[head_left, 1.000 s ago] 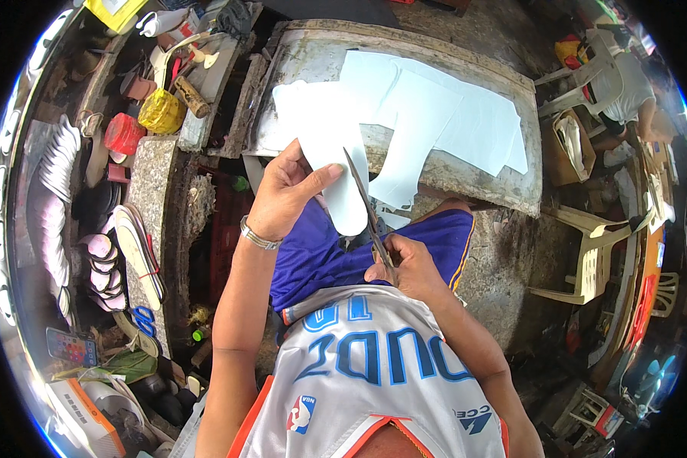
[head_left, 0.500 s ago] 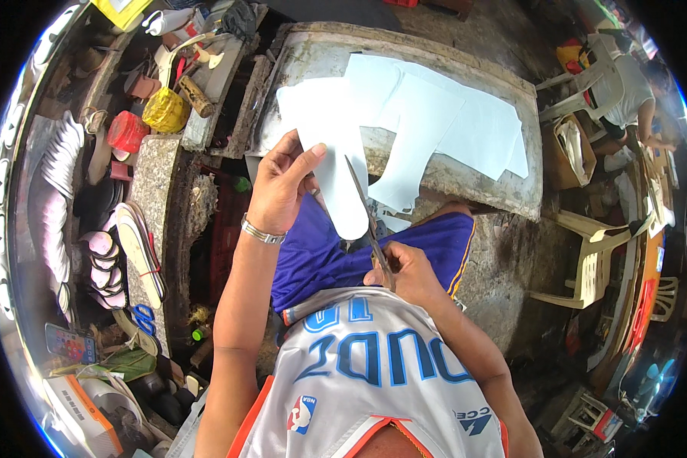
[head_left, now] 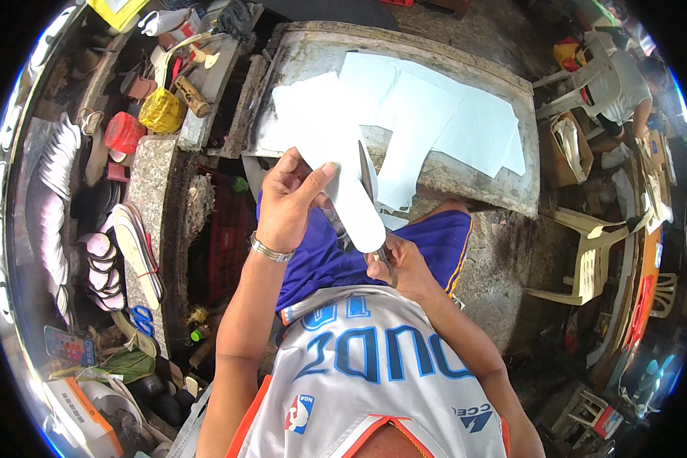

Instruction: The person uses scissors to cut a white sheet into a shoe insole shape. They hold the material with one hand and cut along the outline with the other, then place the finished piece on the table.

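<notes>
My left hand (head_left: 294,195) pinches a white sheet (head_left: 351,202) between thumb and fingers, above my lap. The sheet's narrow part ends in a rounded tip pointing toward me, and its wide part reaches out over the worktable. In my right hand (head_left: 406,269) is a pair of scissors (head_left: 366,172), fingers wrapped round the handles. Its blades point away from me and lie along the right edge of the sheet's narrow part, partly hidden by it. More white sheets (head_left: 473,126) lie overlapping on the table, some with curved cut edges.
The worn worktable (head_left: 305,46) stands in front of my knees. At left are sandals (head_left: 137,248), blue-handled scissors (head_left: 143,320), a phone (head_left: 70,345), a red container (head_left: 125,132) and a yellow one (head_left: 162,111). A cream plastic chair (head_left: 588,259) and a cardboard box (head_left: 569,149) stand right. A person (head_left: 630,84) sits farther back.
My left hand has come slightly toward me, and the sheet's rounded tip has shifted down and right. The scissor blades now lie against the sheet's edge, more covered by it.
</notes>
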Motion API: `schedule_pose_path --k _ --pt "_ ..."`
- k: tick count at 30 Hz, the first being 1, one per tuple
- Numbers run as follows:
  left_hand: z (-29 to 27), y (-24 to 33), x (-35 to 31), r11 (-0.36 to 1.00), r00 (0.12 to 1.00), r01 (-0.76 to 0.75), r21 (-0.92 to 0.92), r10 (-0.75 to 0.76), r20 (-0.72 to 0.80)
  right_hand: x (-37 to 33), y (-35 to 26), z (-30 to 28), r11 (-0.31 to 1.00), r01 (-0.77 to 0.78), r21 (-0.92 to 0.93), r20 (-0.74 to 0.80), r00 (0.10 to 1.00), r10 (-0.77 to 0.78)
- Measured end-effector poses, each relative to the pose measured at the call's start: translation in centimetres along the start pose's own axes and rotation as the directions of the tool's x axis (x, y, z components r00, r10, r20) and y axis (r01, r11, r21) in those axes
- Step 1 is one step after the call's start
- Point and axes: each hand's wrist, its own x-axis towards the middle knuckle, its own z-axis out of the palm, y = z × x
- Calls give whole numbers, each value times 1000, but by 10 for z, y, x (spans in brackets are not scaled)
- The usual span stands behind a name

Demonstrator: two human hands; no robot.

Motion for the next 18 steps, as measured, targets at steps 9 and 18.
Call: schedule_pose_path --k 9,18 --pt "3 -2 -5 996 999 -26 84 24 27 1 -1 -2 999 12 35 18 1000 -13" --pt "3 -3 -6 999 999 12 44 -15 50 -2 -1 -3 998 -32 49 -13 999 33"
